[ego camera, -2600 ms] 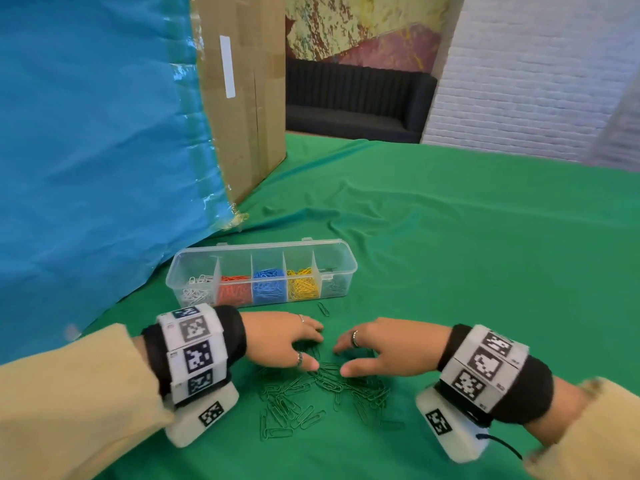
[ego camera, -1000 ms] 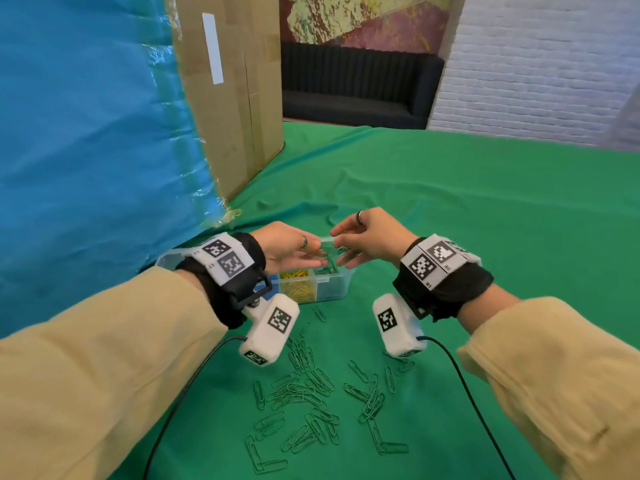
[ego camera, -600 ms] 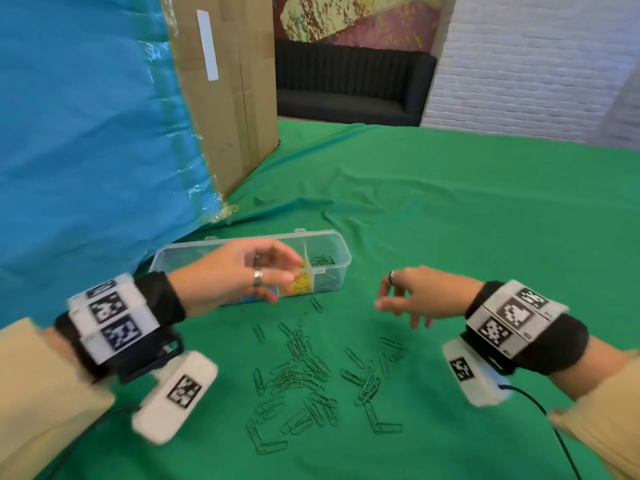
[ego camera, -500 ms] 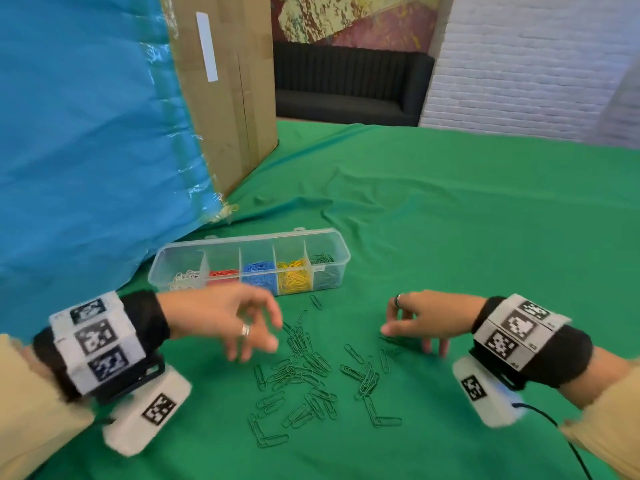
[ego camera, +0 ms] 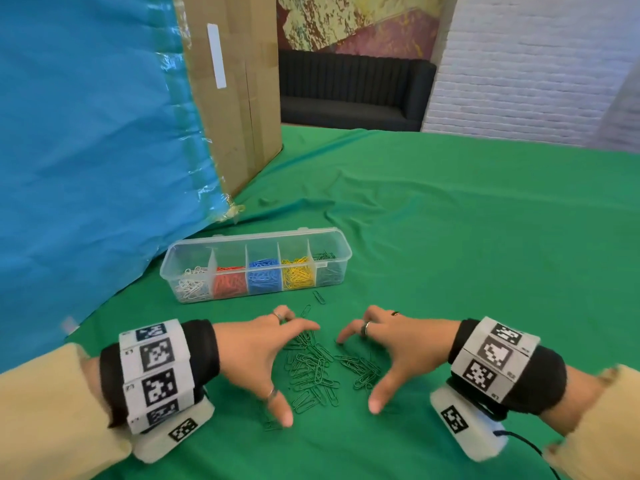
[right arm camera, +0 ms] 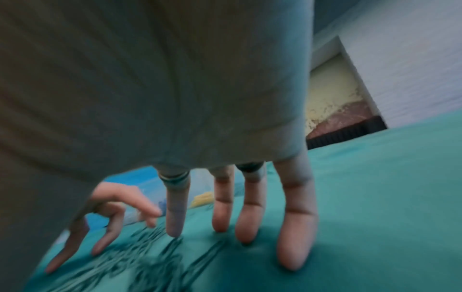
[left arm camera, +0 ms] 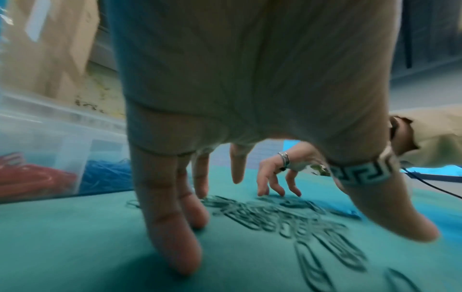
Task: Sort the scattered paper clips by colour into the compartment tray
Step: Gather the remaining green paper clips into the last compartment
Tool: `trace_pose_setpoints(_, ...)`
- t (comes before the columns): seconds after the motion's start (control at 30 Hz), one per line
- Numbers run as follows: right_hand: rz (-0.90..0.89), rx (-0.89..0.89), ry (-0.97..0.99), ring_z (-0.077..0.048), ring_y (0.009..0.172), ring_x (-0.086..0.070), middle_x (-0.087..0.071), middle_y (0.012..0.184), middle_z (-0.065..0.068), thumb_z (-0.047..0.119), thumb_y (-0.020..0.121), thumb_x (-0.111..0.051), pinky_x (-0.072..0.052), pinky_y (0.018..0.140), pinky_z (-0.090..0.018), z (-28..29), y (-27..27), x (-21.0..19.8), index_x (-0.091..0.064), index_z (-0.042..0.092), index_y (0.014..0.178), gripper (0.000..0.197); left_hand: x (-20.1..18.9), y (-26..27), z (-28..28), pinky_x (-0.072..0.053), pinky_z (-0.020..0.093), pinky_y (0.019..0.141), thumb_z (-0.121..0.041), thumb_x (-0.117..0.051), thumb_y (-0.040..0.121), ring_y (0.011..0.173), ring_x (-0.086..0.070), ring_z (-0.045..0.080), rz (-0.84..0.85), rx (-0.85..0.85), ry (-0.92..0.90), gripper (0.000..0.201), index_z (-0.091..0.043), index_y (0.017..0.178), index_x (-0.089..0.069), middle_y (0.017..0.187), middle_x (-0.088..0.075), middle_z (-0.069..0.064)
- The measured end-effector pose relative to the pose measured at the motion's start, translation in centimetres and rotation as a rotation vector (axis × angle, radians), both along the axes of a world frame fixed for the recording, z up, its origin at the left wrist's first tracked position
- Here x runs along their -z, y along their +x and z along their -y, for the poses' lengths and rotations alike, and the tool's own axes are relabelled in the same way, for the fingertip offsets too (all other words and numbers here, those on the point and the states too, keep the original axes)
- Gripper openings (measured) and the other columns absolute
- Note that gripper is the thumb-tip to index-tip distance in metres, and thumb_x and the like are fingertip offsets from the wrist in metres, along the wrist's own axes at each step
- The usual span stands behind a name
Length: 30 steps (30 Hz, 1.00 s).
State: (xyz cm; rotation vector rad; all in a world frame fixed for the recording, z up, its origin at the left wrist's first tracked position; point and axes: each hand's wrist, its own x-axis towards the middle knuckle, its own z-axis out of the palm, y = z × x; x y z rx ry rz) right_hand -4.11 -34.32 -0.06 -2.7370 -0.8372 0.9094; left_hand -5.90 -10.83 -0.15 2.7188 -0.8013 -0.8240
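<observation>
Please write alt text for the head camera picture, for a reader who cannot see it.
Two hands, left and right, rest spread on a green cloth, cupping a pile of green clips between them. Behind the pile stands a clear tray with white, red, blue, yellow and green clips in separate compartments.

Cream sleeves (ego camera: 52, 403), black wristbands (ego camera: 204, 351) with white checker-marked tags (ego camera: 156, 372), white camera pods (ego camera: 467, 427), rings (ego camera: 365, 329) on fingers.

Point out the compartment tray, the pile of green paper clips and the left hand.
compartment tray (ego camera: 341, 234), head view, far right rim.
pile of green paper clips (ego camera: 313, 370), head view, middle.
left hand (ego camera: 251, 355), head view, back of hand.
</observation>
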Motion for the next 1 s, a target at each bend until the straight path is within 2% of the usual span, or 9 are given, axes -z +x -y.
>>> trace_pose_setpoints(0.1,0.016,-0.099,0.019,-0.017,0.114,-0.033,-0.029,0.121,0.003,0.040,0.060,-0.085,-0.034,0.105,-0.037,-0.9,-0.6,0.7,-0.032,0.044,0.129,0.087,1.0,-0.2,0.9,-0.032,0.034,0.108,-0.054,-0.081,0.058,0.127,-0.032,0.019,0.088,0.079,0.069,0.115,-0.036,0.145,-0.008,0.138,-0.019,0.000)
trace_pose_setpoints(0.23,-0.024,-0.158,0.100,-0.015,0.093,-0.044,-0.040,0.105,0.003,0.027,0.068,-0.082,-0.041,0.086,-0.027,-1.3,0.0,0.5,-0.053,0.030,0.118,0.058,0.9,0.8,2.0,-0.036,0.031,0.099,-0.043,-0.071,0.076,0.116,-0.038,0.017,0.143,0.059,0.028,0.067,-0.025,0.132,-0.039,0.125,-0.038,0.001)
trace_pose_setpoints(0.33,0.014,-0.092,0.174,-0.010,0.075,-0.049,-0.051,0.088,0.006,0.021,0.075,-0.077,-0.043,0.072,-0.022,-0.7,0.5,0.6,-0.066,0.018,0.100,0.028,1.1,1.6,2.1,-0.038,0.023,0.085,-0.029,-0.063,0.087,0.096,-0.044,0.011,0.165,0.044,-0.031,0.033,-0.018,0.116,-0.053,0.110,-0.045,-0.002)
trace_pose_setpoints(0.43,0.024,0.029,0.228,-0.003,0.062,-0.054,-0.062,0.080,0.007,0.020,0.079,-0.073,-0.046,0.066,-0.016,-0.2,1.0,1.0,-0.070,0.015,0.095,0.017,1.5,2.3,1.7,-0.035,0.012,0.064,-0.023,-0.062,0.088,0.072,-0.042,0.002,0.142,0.023,-0.089,0.018,-0.016,0.105,-0.060,0.098,-0.050,-0.004)
trace_pose_setpoints(0.57,-0.109,0.161,0.292,-0.001,0.047,-0.058,-0.062,0.058,0.015,0.013,0.079,-0.074,-0.053,0.060,-0.018,0.1,1.8,0.7,-0.067,0.019,0.083,0.010,1.5,3.4,1.2,-0.044,0.010,0.059,-0.020,-0.061,0.089,0.059,-0.051,-0.001,0.019,-0.124,-0.210,0.001,-0.019,0.090,-0.061,0.081,-0.059,-0.006)
trace_pose_setpoints(0.67,-0.099,0.237,0.393,-0.003,0.048,-0.060,-0.065,0.056,0.015,0.011,0.077,-0.074,-0.053,0.059,-0.016,0.0,3.3,-0.7,-0.065,0.019,0.079,0.013,0.8,4.4,0.8,-0.051,0.018,0.059,-0.016,-0.060,0.090,0.054,-0.056,0.006,-0.108,-0.252,-0.333,0.009,-0.020,0.081,-0.058,0.072,-0.060,-0.002)
trace_pose_setpoints(0.77,0.027,0.360,0.601,-0.004,0.048,-0.060,-0.065,0.055,0.010,0.005,0.076,-0.074,-0.054,0.059,-0.016,-0.5,6.1,-2.6,-0.065,0.014,0.078,0.013,-0.9,5.4,1.0,-0.051,0.018,0.056,-0.006,-0.059,0.088,0.051,-0.056,0.008,-0.210,-0.383,-0.595,0.008,-0.011,0.082,-0.059,0.068,-0.059,0.003)
trace_pose_setpoints(0.9,0.212,0.532,0.834,-0.004,0.047,-0.060,-0.065,0.061,0.003,0.001,0.074,-0.074,-0.057,0.059,-0.019,-2.2,10.4,-3.8,-0.066,0.011,0.077,0.013,-4.0,8.0,2.5,-0.053,0.016,0.055,0.002,-0.054,0.089,0.050,-0.058,0.006,-0.161,-0.592,-0.962,0.007,-0.003,0.084,-0.056,0.069,-0.057,0.008)
trace_pose_setpoints(1.0,0.210,0.582,0.868,-0.007,0.056,-0.065,-0.067,0.070,-0.004,0.001,0.082,-0.068,-0.058,0.066,-0.023,-3.4,12.2,-3.1,-0.065,0.012,0.081,0.011,-4.6,10.2,3.7,-0.054,0.018,0.058,0.004,-0.051,0.091,0.060,-0.060,0.011,-0.078,-0.720,-1.075,0.011,-0.004,0.083,-0.053,0.075,-0.056,0.010)
